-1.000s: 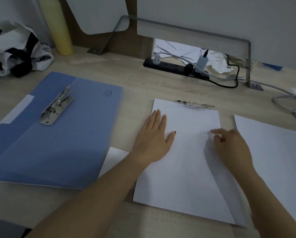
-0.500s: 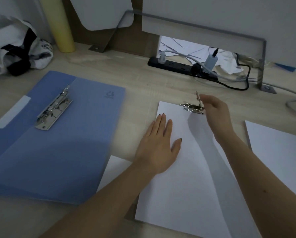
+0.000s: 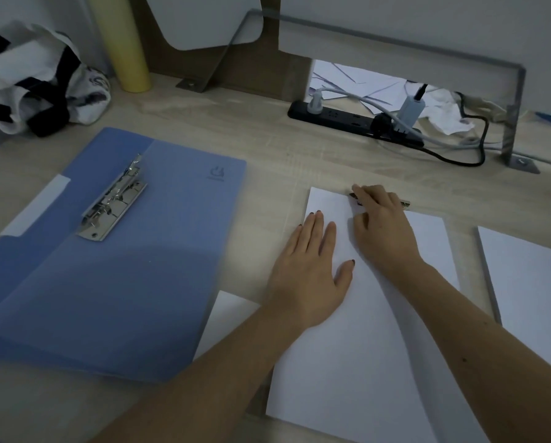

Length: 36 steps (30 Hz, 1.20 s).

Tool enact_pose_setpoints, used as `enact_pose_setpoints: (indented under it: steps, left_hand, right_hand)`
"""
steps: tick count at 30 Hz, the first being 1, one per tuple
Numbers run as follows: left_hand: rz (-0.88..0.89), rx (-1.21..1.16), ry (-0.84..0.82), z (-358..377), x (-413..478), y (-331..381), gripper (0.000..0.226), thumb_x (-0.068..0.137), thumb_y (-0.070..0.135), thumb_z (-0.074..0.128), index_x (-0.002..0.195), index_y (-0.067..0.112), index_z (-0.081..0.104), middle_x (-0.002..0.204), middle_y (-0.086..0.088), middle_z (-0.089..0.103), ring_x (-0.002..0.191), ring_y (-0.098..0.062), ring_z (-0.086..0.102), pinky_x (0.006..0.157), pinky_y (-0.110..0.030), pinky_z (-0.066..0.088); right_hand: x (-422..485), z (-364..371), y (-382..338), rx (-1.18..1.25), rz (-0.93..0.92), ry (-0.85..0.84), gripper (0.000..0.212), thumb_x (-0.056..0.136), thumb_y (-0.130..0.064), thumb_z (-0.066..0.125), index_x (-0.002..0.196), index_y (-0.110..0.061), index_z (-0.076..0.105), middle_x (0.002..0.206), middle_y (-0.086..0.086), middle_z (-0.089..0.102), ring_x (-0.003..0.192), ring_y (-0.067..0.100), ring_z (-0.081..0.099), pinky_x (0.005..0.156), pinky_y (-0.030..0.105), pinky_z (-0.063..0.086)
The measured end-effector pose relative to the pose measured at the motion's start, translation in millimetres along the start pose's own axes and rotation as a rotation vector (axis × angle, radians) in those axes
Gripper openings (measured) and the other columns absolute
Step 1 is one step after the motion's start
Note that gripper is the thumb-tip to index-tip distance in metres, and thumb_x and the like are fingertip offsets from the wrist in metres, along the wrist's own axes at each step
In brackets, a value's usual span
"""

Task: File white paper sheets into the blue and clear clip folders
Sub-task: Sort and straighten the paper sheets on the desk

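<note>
A white paper sheet (image 3: 363, 346) lies on the clear clip folder in front of me; the folder itself barely shows under it. My left hand (image 3: 309, 276) rests flat on the sheet's left part, fingers together. My right hand (image 3: 381, 225) lies over the sheet's top edge, fingers pressing down on the metal clip (image 3: 403, 204), which is mostly hidden beneath them. The blue clip folder (image 3: 124, 266) lies open at the left with its silver clip (image 3: 114, 199) raised and no paper in it.
More white sheets (image 3: 530, 282) lie at the right edge, and another sheet corner (image 3: 226, 318) pokes out between the folders. A black power strip (image 3: 354, 123) with cables sits at the back, a yellow roll (image 3: 124, 43) and a black-and-white bag (image 3: 28, 81) at back left.
My right hand went from the sheet's middle up to the metal clip, lifted its lever, and now presses the clip down flat. My left hand stayed flat on the sheet.
</note>
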<state>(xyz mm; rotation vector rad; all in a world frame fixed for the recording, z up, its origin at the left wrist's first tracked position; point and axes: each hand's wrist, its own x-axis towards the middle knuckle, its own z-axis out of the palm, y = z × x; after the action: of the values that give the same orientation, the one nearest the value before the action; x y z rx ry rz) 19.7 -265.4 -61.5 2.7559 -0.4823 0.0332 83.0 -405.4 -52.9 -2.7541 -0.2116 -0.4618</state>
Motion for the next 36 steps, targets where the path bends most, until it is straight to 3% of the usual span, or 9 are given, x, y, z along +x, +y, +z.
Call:
enact_pose_setpoints:
  steps: [6,11,18,22,27,32,36]
  left_hand:
    - [-0.007,-0.011,-0.011,-2.7,-0.5,2.1,0.078,0.083,0.055,-0.005,0.149,0.013,-0.005,0.159,-0.007,-0.012,0.146,-0.017,-0.014,0.111,-0.027,-0.019]
    - [-0.007,-0.015,-0.007,-1.8,-0.2,1.3,0.079,0.083,0.056,-0.004,0.149,0.013,-0.005,0.159,-0.007,-0.012,0.146,-0.016,-0.015,0.112,-0.026,-0.017]
    - [-0.012,-0.051,-0.008,-2.3,-0.6,2.6,0.082,0.079,0.056,-0.008,0.149,0.014,-0.004,0.159,-0.006,-0.012,0.146,-0.014,-0.015,0.111,-0.026,-0.019]
    - [-0.014,-0.034,0.009,-0.6,0.0,1.2,0.073,0.087,0.054,-0.003,0.149,0.014,-0.003,0.159,-0.006,-0.011,0.146,-0.016,-0.014,0.111,-0.027,-0.018]
    - [-0.002,-0.003,0.005,0.8,-0.4,0.3,0.076,0.084,0.052,0.0,0.149,0.013,-0.002,0.159,-0.007,-0.01,0.146,-0.016,-0.013,0.113,-0.025,-0.015]
    - [-0.015,-0.015,-0.033,-1.4,0.8,-0.2,0.065,0.097,0.047,0.019,0.149,0.013,-0.001,0.159,-0.006,-0.01,0.146,-0.014,-0.013,0.115,-0.026,-0.012]
    - [-0.02,-0.023,-0.045,-4.5,0.1,2.1,0.064,0.098,0.045,0.022,0.15,0.013,0.003,0.16,-0.006,-0.007,0.146,-0.013,-0.011,0.115,-0.025,-0.012]
  right_hand:
    - [-3.7,1.6,-0.4,-0.057,-0.026,0.006,0.049,0.086,-0.005,0.04,0.135,-0.001,0.045,0.132,0.011,0.052,0.118,0.028,0.045,0.096,0.031,0.038]
    - [1.5,4.5,-2.4,-0.119,-0.034,0.058,0.047,0.085,-0.01,0.037,0.129,0.002,0.051,0.116,0.015,0.058,0.101,0.032,0.052,0.089,0.038,0.043]
    - [4.9,10.1,-0.9,-0.14,-0.034,0.088,0.038,0.089,-0.012,0.04,0.119,0.001,0.058,0.105,0.016,0.06,0.095,0.034,0.054,0.083,0.04,0.045]
    - [4.9,12.6,1.0,-0.154,-0.023,0.094,0.037,0.092,-0.015,0.039,0.119,-0.001,0.06,0.11,0.017,0.059,0.1,0.034,0.054,0.087,0.04,0.044]
    - [3.2,12.9,0.3,-0.113,0.0,0.11,0.036,0.093,-0.016,0.04,0.119,-0.002,0.06,0.11,0.019,0.057,0.103,0.035,0.054,0.089,0.041,0.044]
    - [3.6,10.3,-2.4,-0.051,0.073,0.078,0.039,0.095,-0.018,0.038,0.13,-0.006,0.051,0.121,0.019,0.052,0.107,0.034,0.051,0.092,0.039,0.04]
    - [-11.0,-8.9,-6.7,0.041,0.14,0.082,0.042,0.095,-0.016,0.037,0.136,-0.01,0.045,0.135,0.016,0.046,0.121,0.03,0.045,0.097,0.037,0.038]
